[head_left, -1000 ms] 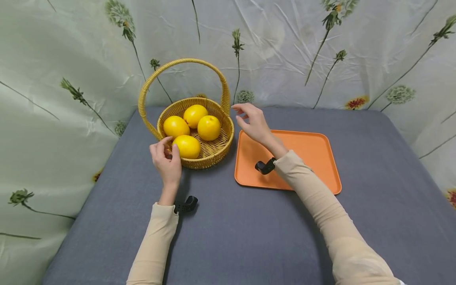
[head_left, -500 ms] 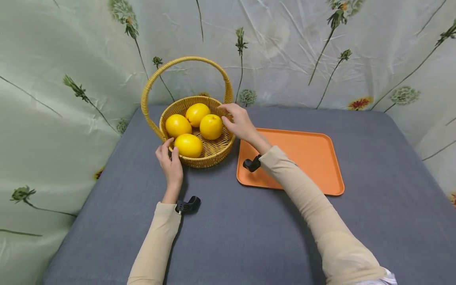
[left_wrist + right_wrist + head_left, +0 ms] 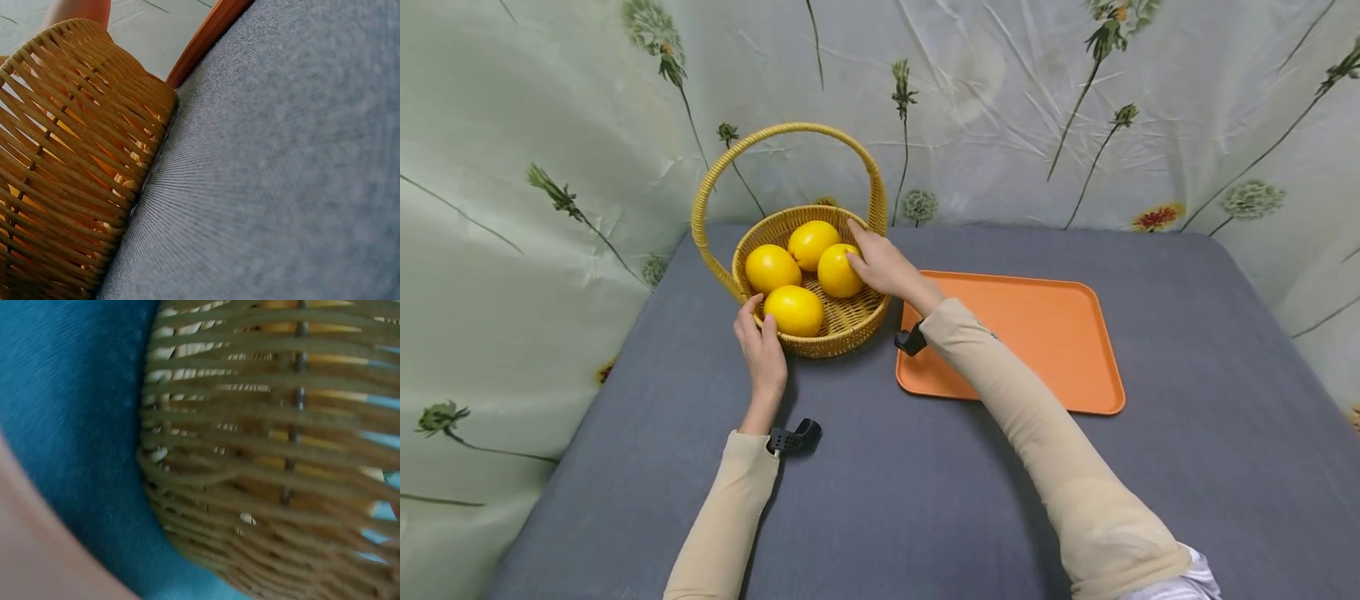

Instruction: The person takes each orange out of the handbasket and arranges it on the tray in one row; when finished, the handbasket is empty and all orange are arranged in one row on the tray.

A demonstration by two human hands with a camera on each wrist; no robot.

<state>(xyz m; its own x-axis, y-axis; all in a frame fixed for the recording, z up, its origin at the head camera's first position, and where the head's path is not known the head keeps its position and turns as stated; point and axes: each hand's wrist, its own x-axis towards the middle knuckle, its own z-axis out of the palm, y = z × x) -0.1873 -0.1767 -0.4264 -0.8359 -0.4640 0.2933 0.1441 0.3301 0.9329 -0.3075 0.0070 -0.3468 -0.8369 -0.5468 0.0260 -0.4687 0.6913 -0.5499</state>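
Yellow fruits (image 3: pixel 793 311) sit in the basket (image 3: pixel 833 343) in the head view; the left grip (image 3: pixel 762 353) meets its near rim, clasping or not unclear; the right grip (image 3: pixel 887 265), fingers apart, reaches over the rightmost fruit (image 3: pixel 835 275). Left wrist view: basket on bench (image 3: pixel 269 175). Right wrist view: basket, blurred.

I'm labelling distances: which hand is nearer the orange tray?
Right: the right hand is just left of the orange tray; the left hand is farther left, by the near-left rim of the basket.
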